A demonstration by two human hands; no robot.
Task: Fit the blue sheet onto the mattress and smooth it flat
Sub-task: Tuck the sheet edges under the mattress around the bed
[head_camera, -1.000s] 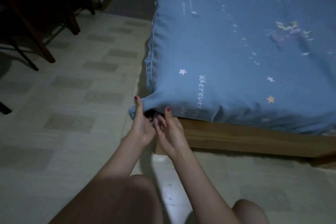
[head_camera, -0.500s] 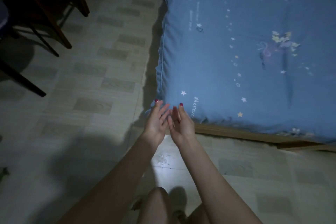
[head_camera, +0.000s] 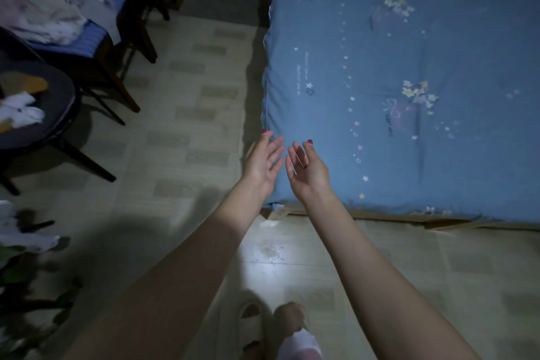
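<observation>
fingers (head_camera: 273,149) on both sides spread loose, palms facing each other, gripping nothing. left hand (head_camera: 261,165) and right hand (head_camera: 306,174) hovering close together over the near left corner of the blue sheet (head_camera: 409,73). sheet already pulled over the mattress (head_camera: 267,96), mostly flat with faint creases, star and flower print showing. wooden bed frame (head_camera: 380,215) peeking out below the near edge. pale tiled floor (head_camera: 175,126) off to the left, dark chair (head_camera: 96,67) with clothes further out.

Single head view, steeply downward, bed corner (head_camera: 274,204) near; dim, perhaps blurred.
</observation>
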